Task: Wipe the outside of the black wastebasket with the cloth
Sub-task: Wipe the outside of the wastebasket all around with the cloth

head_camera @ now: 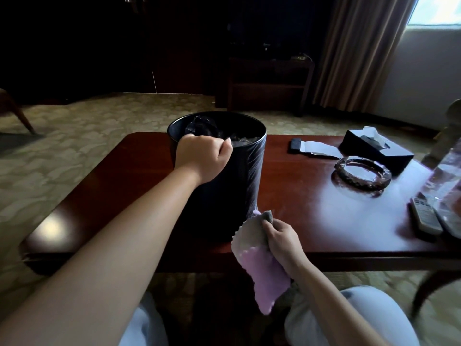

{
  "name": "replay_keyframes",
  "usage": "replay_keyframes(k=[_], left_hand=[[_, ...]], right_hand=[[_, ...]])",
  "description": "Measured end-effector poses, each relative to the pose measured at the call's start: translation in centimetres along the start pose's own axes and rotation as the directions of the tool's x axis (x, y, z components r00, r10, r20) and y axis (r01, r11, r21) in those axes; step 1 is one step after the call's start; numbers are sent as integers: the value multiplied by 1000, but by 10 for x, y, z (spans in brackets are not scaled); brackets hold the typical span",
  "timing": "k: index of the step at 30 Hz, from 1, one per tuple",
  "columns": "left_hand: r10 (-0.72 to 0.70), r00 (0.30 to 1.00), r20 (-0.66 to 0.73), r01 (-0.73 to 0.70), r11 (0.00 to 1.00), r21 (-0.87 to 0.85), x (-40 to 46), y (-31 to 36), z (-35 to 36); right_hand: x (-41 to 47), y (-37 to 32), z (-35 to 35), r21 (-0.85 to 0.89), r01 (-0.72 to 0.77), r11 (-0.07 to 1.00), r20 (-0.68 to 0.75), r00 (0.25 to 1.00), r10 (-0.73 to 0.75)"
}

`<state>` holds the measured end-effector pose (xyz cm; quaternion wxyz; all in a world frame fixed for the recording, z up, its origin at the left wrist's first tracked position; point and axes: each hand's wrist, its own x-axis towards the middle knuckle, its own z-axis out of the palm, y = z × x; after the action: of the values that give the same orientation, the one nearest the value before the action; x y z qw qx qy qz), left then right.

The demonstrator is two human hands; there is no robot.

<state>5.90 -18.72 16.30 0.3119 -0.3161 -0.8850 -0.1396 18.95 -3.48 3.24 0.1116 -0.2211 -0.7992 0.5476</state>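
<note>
The black wastebasket (239, 176) stands upright on the dark wooden table (129, 176), with a crumpled dark plastic liner inside. My left hand (203, 156) grips its near rim, fingers curled over the edge. My right hand (283, 239) holds a grey and pink cloth (257, 258) bunched between its fingers, just right of the wastebasket's base. The cloth's upper tip touches the lower right side of the wastebasket, and the rest hangs down past the table's front edge.
On the table's right side lie a glass ashtray (361, 174), a black tissue box (376, 148), a small dark object with papers (313, 147), remote controls (425, 216) and a clear bottle (446, 176). My knees are below the table edge. A dark cabinet stands behind.
</note>
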Motion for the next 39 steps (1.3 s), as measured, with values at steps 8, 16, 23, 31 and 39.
replay_keyframes(k=[8, 16, 23, 31, 39], left_hand=[[-8, 1000, 8, 8, 1000, 1, 0, 0, 1], [-10, 1000, -13, 10, 1000, -4, 0, 1, 1], [-6, 1000, -4, 6, 1000, 2, 1, 1, 0], [-3, 1000, 5, 3, 1000, -8, 0, 1, -1], [-11, 1000, 17, 11, 1000, -1, 1, 2, -1]], right_hand=[[-3, -1, -5, -229, 73, 971, -34, 996, -83], [9, -19, -29, -167, 219, 961, -79, 969, -235], [12, -31, -24, -141, 196, 970, -75, 975, -208], [25, -37, -47, -35, 182, 983, -235, 954, -185], [39, -56, -61, 313, 450, 837, -486, 832, -266]])
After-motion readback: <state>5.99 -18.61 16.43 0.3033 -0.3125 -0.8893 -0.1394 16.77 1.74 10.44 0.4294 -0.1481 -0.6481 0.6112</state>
